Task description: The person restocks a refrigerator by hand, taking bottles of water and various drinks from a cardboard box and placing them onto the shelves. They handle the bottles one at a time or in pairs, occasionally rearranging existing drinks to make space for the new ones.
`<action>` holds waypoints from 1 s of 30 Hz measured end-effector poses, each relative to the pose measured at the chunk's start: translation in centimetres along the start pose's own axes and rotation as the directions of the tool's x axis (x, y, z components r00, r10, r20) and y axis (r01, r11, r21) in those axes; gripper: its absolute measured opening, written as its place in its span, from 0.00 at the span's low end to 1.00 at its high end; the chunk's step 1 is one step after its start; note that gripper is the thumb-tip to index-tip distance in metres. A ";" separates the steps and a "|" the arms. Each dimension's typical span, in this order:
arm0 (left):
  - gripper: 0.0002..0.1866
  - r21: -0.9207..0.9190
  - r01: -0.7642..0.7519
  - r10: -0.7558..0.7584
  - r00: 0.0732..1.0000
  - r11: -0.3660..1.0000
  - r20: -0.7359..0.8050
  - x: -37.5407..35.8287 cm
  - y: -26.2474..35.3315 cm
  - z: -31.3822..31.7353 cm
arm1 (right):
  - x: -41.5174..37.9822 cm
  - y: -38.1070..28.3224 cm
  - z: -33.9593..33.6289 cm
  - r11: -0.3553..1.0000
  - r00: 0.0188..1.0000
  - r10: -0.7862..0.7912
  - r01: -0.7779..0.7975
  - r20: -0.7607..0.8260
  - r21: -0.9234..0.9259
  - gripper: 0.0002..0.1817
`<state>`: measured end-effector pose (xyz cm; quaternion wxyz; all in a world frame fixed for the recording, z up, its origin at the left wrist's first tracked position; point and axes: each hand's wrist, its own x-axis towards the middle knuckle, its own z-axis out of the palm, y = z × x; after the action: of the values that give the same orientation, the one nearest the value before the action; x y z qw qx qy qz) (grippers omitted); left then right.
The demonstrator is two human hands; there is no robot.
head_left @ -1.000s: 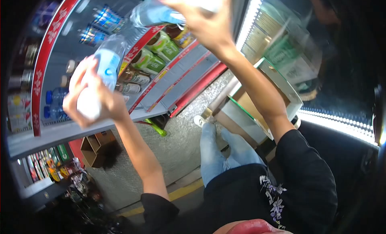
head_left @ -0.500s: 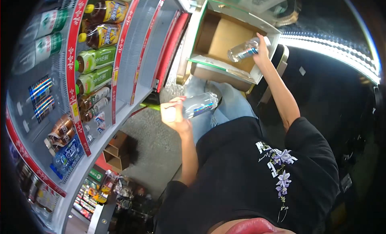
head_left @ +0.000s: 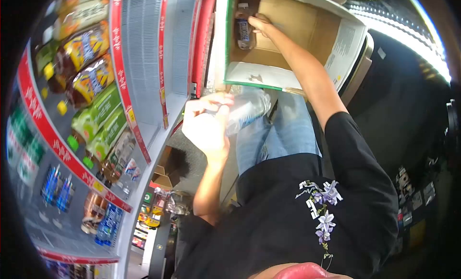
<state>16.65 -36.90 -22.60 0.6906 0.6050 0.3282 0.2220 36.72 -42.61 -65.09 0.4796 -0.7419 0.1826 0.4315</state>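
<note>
My left hand [head_left: 207, 128] is closed around a clear plastic bottle [head_left: 249, 108] of colourless drink, held tilted above my knees. Motion blurs the bottle a little. My right hand [head_left: 260, 24] reaches into an open cardboard box [head_left: 254, 73] with white and green outer sides. There, a second clear bottle [head_left: 243, 29] with a dark label lies along the box's left wall, cap toward the far end. The right fingertips are at this bottle's side, not wrapped round it; whether they touch it is hard to tell.
At left stands a drinks cooler with red-edged shelves [head_left: 120, 53]. It holds brown tea bottles [head_left: 89, 80], green-labelled bottles [head_left: 103, 130] and blue-labelled bottles [head_left: 109, 224]. A small cardboard box [head_left: 165, 171] sits on the floor beside the cooler.
My right hand has carried its bottle from the box's right side to the left wall, and its fingers have come off it. The left hand still holds its bottle. The view has shifted.
</note>
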 end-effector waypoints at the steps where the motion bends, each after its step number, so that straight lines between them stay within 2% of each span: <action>1: 0.13 -0.004 -0.027 0.027 0.999 1.000 0.036 1.3 -0.2 0.5 | -1.2 -0.5 -1.4 1.000 1.000 0.021 -0.021 -0.013 0.004 0.32; 2: 0.12 -0.034 0.050 -0.050 0.999 0.998 -0.002 2.4 -0.1 1.4 | -3.3 -1.7 -3.0 0.997 0.988 0.023 -0.012 0.151 -0.070 0.34; 3: 0.12 -0.038 0.057 -0.057 0.998 0.998 0.004 3.8 -0.1 2.4 | -5.8 -3.8 -4.8 0.990 0.949 0.028 0.017 0.313 -0.142 0.35; 4: 0.10 0.095 0.101 -0.104 0.994 0.990 0.026 5.1 -0.1 3.4 | -10.2 -6.4 -7.3 0.984 0.914 -0.014 0.084 0.406 -0.156 0.38; 5: 0.09 0.226 0.141 -0.154 0.987 0.964 0.038 6.1 -0.5 4.3 | -14.5 -8.4 -9.0 0.995 0.891 -0.090 0.104 0.445 -0.009 0.39; 6: 0.09 0.272 0.147 -0.168 0.984 0.951 0.055 7.1 -1.5 5.2 | -18.1 -9.8 -10.2 0.983 0.864 -0.170 0.119 0.475 0.137 0.39; 7: 0.09 0.316 0.152 -0.183 0.980 0.936 0.072 8.1 -2.7 6.2 | -20.7 -10.2 -11.4 0.956 0.770 -0.276 0.161 0.575 0.245 0.41; 8: 0.09 0.359 0.037 -0.086 0.989 0.932 0.124 8.8 -4.7 7.0 | -22.7 -10.2 -12.7 0.917 0.657 -0.383 0.183 0.649 0.355 0.43; 9: 0.10 0.396 -0.081 0.010 0.984 0.915 0.180 9.2 -6.3 7.7 | -24.0 -8.9 -13.9 0.827 0.543 -0.542 0.478 0.641 0.295 0.50; 10: 0.17 0.236 0.054 -0.097 0.980 0.970 0.175 9.3 -6.5 8.7 | -25.6 -9.3 -14.1 0.824 0.642 -0.487 0.562 0.592 0.068 0.51; 11: 0.17 0.232 0.057 -0.099 0.980 0.971 0.173 9.1 -6.8 9.3 | -26.5 -9.8 -14.0 0.784 0.731 -0.448 0.598 0.515 -0.166 0.52; 13: 0.27 0.171 0.170 -0.211 0.943 0.970 0.258 8.4 -7.6 9.9 | -24.3 -8.4 -13.3 0.799 0.737 -0.460 0.587 0.496 -0.131 0.49; 14: 0.34 0.381 -0.068 -0.070 0.940 0.922 0.335 8.0 -9.5 8.9 | -22.7 -7.1 -12.9 0.810 0.739 -0.475 0.580 0.477 -0.093 0.47; 15: 0.36 0.524 -0.325 0.114 0.912 0.787 0.394 8.2 -9.0 8.4 | -20.6 -5.1 -12.3 0.856 0.813 -0.451 0.511 0.367 -0.081 0.39; 16: 0.37 0.607 -0.388 0.121 0.893 0.693 0.433 8.6 -9.1 7.4 | -18.0 -3.9 -12.2 0.896 0.897 -0.299 0.381 0.326 -0.226 0.38; 17: 0.38 0.678 -0.446 0.124 0.874 0.584 0.469 9.1 -9.3 6.3 | -16.1 -3.5 -11.4 0.916 0.973 -0.149 0.203 0.175 -0.345 0.41; 18: 0.39 0.674 -0.451 0.098 0.865 0.586 0.493 9.0 -10.4 5.0 | -13.7 -2.5 -10.8 0.905 0.994 -0.107 0.108 0.025 -0.411 0.41; 19: 0.37 0.693 -0.524 0.132 0.834 0.495 0.536 8.8 -10.9 4.5 | -12.1 -3.3 -10.9 0.883 1.000 0.023 -0.017 0.007 -0.469 0.39; 21: 0.36 0.650 -0.709 0.123 0.696 0.274 0.708 8.1 -11.8 3.2 | -7.9 -1.0 -9.7 0.912 0.995 0.064 -0.088 -0.073 -0.401 0.33; 22: 0.36 0.618 -0.694 0.160 0.702 0.370 0.694 7.5 -12.1 3.0 | -7.4 -0.9 -9.6 0.911 0.995 0.057 -0.083 -0.076 -0.405 0.33; 24: 0.35 0.669 -0.671 0.182 0.736 0.319 0.652 6.9 -12.4 2.0 | -7.7 -0.8 -8.6 0.846 0.987 -0.021 -0.066 -0.156 -0.529 0.24; 25: 0.35 0.719 -0.643 0.204 0.766 0.264 0.610 6.7 -12.3 1.5 | -6.8 0.9 -8.5 0.843 0.989 -0.019 -0.064 -0.148 -0.534 0.24; 26: 0.36 0.766 -0.569 0.170 0.822 0.300 0.544 6.7 -12.0 1.4 | -4.9 3.9 -8.6 0.899 0.987 -0.158 0.146 0.005 -0.413 0.21; 27: 0.36 0.774 -0.562 0.170 0.827 0.293 0.536 6.8 -12.0 1.0 | -3.9 5.6 -8.7 0.907 0.941 -0.311 0.336 0.134 -0.252 0.17; 28: 0.37 0.774 -0.527 0.126 0.846 0.351 0.518 7.1 -12.1 0.8 | -4.3 5.6 -8.7 0.970 0.919 -0.223 0.242 0.325 -0.018 0.17; 29: 0.37 0.772 -0.489 0.083 0.861 0.407 0.502 7.4 -12.4 0.7 | -4.9 5.8 -8.6 0.968 0.915 -0.228 0.248 0.333 -0.020 0.17; 30: 0.37 0.757 -0.523 0.146 0.848 0.392 0.510 7.4 -13.4 0.3 | -6.3 5.8 -8.5 0.985 0.936 -0.145 0.168 0.321 -0.046 0.20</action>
<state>20.75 -34.15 -37.14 0.2671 0.9540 0.1292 0.0434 33.22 -53.60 -61.75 0.5081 -0.6922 0.0277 0.5117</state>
